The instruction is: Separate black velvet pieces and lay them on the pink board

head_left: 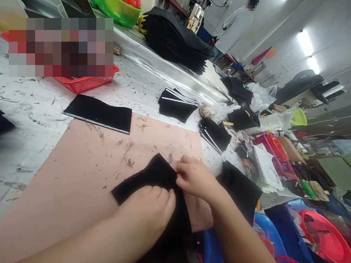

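A black fabric piece (pixel 159 166) lies on the pinkish sheet in front of me and drapes down toward my body. My left hand (pixel 153 208) rests on top of it, fingers curled and pressed together against the cloth; its fingertips are hidden. At the right edge of the same piece, my right hand (pixel 194 179) is closed in a pinch, thumb and forefinger at the border. Beyond my hands, a black strip with a pale lower edge (pixel 101 113) lies flat across the sheet's far left corner.
Fanned black pieces with white edges (pixel 178 106) lie behind the pink sheet (pixel 82 164). More black pieces (pixel 215 133) and a spiral notebook (pixel 264 166) are on the right. A red basket (pixel 90 82) stands far left. Blue and red tubs (pixel 323 233) sit lower right. A person (pixel 236 25) stands behind.
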A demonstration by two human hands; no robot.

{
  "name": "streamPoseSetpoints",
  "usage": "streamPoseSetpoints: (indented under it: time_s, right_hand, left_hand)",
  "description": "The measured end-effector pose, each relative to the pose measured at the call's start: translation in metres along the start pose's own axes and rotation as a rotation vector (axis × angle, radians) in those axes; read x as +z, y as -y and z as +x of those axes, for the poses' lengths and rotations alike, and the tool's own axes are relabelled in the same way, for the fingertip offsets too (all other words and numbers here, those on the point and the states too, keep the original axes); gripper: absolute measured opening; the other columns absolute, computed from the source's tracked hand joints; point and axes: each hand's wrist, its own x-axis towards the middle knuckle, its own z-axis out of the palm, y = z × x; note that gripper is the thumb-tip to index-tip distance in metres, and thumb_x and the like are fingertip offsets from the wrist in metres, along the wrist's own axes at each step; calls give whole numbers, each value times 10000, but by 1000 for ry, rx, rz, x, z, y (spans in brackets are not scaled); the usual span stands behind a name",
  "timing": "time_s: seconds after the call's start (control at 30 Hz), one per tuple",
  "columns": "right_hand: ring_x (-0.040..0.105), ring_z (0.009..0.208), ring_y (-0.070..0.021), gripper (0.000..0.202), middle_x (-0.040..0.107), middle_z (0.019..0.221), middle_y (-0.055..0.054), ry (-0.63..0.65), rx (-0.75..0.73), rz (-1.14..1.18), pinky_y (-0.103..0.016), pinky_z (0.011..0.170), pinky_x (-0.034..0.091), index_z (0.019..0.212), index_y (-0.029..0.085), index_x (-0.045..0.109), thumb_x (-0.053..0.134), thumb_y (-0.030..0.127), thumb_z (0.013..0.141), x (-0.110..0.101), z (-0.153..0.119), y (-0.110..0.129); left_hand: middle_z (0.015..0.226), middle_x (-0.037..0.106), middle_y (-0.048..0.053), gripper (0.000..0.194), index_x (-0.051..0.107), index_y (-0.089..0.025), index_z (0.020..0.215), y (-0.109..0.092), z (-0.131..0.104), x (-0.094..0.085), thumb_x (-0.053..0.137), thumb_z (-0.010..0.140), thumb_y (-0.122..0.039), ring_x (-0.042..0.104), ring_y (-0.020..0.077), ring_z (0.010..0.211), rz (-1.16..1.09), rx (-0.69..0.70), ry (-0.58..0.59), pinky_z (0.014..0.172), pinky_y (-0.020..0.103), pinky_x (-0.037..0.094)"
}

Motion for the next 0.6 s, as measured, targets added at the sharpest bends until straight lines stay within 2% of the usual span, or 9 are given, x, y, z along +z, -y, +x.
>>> streamPoseSetpoints:
  time_s: [0.07, 0.17, 0.3, 0.37, 0.43, 0.5, 0.6]
  right_hand:
    - [443, 590, -117, 169, 462, 683, 13, 6, 32, -36, -250, 556, 338, 558, 193, 429, 507, 169, 706, -3, -1, -1]
    - [468, 596, -124, 191, 500, 700, 16, -20, 116, -27, -247, 544, 346, 605, 202, 430, 580, 260, 708, -10, -3, -11]
    - [524, 606, -129, 169, 564, 730, 19, -152, 149, 41, -233, 520, 379, 687, 213, 474, 575, 325, 763, -22, 12, -32]
    - [557, 669, -146, 109, 597, 787, -4, -266, 129, 22, -246, 572, 416, 746, 212, 524, 529, 301, 809, -26, 36, -40]
    - [570, 832, -183, 97, 616, 924, -52, -364, 102, -18, -283, 713, 435, 859, 195, 569, 486, 239, 838, -28, 71, -44]
    - [527, 1000, -218, 207, 596, 1089, -92, -432, 59, -55, -322, 848, 397, 1012, 169, 573, 440, 172, 853, -29, 110, -46]
    - [448, 1147, -250, 368, 521, 1265, -119, -499, -18, -96, -368, 928, 347, 1194, 141, 506, 413, 101, 840, -28, 162, -45]
  left_hand:
    - [723, 603, 93, 475, 529, -15, 1181, 2, 16, 2, 542, 748, -210, 536, 190, 618, -22, -5, 125, 523, 292, 373]
    - [771, 611, 131, 556, 434, -3, 1284, 6, 33, 4, 523, 775, -207, 551, 196, 635, -43, -25, 319, 496, 278, 362]
    - [779, 615, 135, 575, 340, -16, 1346, 10, 43, 2, 472, 820, -208, 555, 199, 608, -39, -68, 409, 440, 268, 321]
    - [813, 621, 142, 587, 335, -15, 1348, 11, 43, 0, 486, 815, -210, 557, 196, 613, -37, -71, 424, 440, 266, 322]
    - [837, 623, 144, 575, 365, -16, 1332, 10, 40, 0, 503, 806, -201, 559, 196, 639, -32, -73, 418, 461, 268, 340]
    - [830, 621, 136, 536, 413, -16, 1303, 8, 32, 2, 508, 802, -181, 555, 196, 656, -16, -89, 380, 483, 276, 353]
    - [780, 611, 110, 410, 543, -44, 1192, 5, 12, 6, 501, 797, -148, 532, 192, 642, 38, -117, 261, 480, 286, 339]
